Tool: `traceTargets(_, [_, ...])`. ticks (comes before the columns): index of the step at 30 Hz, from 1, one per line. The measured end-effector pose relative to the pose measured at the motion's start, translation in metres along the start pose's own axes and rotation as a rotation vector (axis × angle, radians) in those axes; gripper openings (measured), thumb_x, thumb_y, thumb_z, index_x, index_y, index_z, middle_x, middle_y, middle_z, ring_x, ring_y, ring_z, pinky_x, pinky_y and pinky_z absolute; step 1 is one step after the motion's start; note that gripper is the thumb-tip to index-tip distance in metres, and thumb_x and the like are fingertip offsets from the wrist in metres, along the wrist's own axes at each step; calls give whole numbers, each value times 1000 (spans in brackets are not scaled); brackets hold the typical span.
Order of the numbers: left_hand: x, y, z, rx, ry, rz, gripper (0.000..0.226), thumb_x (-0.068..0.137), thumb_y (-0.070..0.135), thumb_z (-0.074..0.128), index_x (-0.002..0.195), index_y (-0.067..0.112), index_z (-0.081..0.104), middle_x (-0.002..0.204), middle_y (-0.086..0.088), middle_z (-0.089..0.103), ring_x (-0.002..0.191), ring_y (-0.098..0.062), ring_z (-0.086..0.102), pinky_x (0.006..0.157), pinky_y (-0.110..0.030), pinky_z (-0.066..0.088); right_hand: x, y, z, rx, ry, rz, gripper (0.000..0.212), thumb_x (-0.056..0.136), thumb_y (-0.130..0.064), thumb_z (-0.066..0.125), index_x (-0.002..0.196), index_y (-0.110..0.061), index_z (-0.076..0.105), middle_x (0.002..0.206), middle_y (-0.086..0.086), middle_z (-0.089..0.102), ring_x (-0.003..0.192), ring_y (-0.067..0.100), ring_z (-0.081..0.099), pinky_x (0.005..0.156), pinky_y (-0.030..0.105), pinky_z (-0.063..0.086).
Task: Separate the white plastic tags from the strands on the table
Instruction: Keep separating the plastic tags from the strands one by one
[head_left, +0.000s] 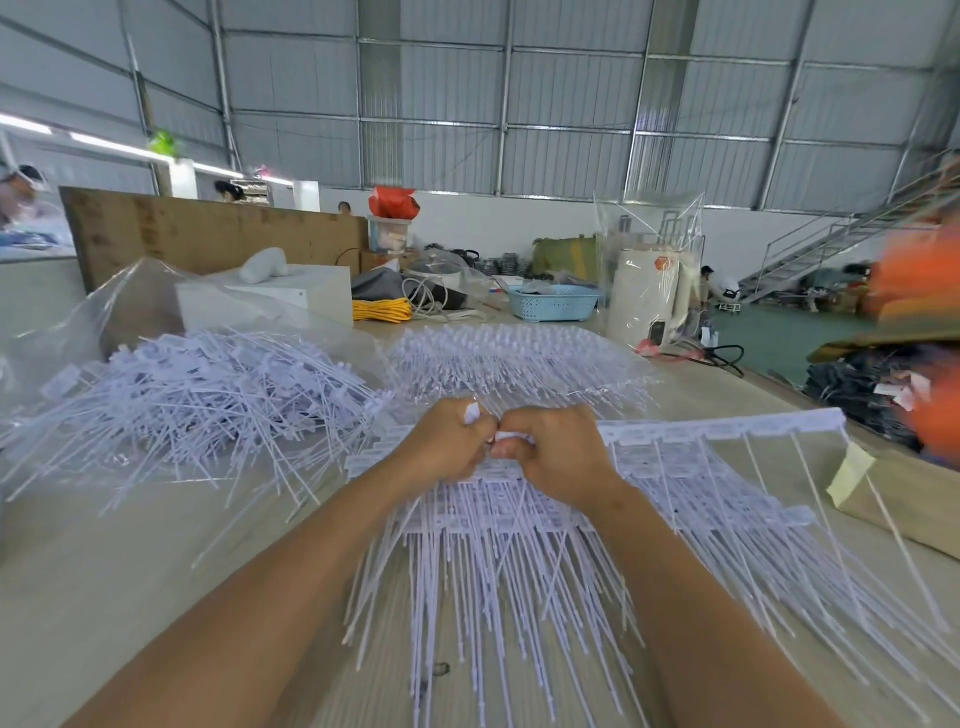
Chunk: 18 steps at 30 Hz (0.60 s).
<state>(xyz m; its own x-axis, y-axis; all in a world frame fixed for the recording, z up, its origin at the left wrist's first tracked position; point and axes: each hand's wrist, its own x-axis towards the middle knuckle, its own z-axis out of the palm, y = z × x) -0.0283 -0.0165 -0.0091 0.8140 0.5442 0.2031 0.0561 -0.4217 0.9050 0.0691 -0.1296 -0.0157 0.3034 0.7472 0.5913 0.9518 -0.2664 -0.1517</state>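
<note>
Warehouse tabletop (156, 571) carries the work. My left hand (452, 447) and right hand (556, 452) meet at centre, each grip curled tight on white plastic tags (506, 439) above joined strands (519, 571). Separated pile (197, 395) lies at 10 o'clock.

Two bare forearms reach forward side by side. The left hand (448, 441) and right hand (558, 451) meet knuckle to knuckle, fingers curled tight, each pinching something small and white.
</note>
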Motion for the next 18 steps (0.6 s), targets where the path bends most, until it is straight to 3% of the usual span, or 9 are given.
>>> traceTargets(5, [-2,5,-1,40,5,36,27,92,8,49,66,13,48,49,0,43,38,-10,39,36,-14,27,1,0,4,66,-8,42,12,88,-35,61,88,-25,68,94,-10,68,87,13,60,86,32,27])
traceTargets(8, [-5,6,-4,-167,-98,-53,25,91,7,46,67,14,44,45,3,34,32,-8,25,36,-14,19,0,1,2,376,-37,110,9,84,-21,69,77,-16,67,71,-9,60,67,10,52,75,30,38])
traceTargets(11, [-4,10,-18,-456,-218,-166,21,91,11,43,73,15,53,44,5,25,31,-7,17,34,-12,16,-1,6,-15,710,71,198,16,85,-7,65,69,-7,62,63,-2,52,61,10,45,65,27,37])
traceTargets(15, [2,9,-14,-633,-152,-76,21,99,22,42,86,13,57,45,3,40,33,-8,27,35,-13,23,1,8,-33,874,274,227,18,88,-7,61,70,-3,61,72,18,58,63,11,48,68,33,39])
traceTargets(18, [0,2,2,-596,-113,-64,31,99,37,41,91,13,59,54,-3,56,37,-10,40,37,-14,30,7,-9,-31,873,273,170,21,86,-6,64,69,-18,61,76,0,56,74,10,52,74,27,41])
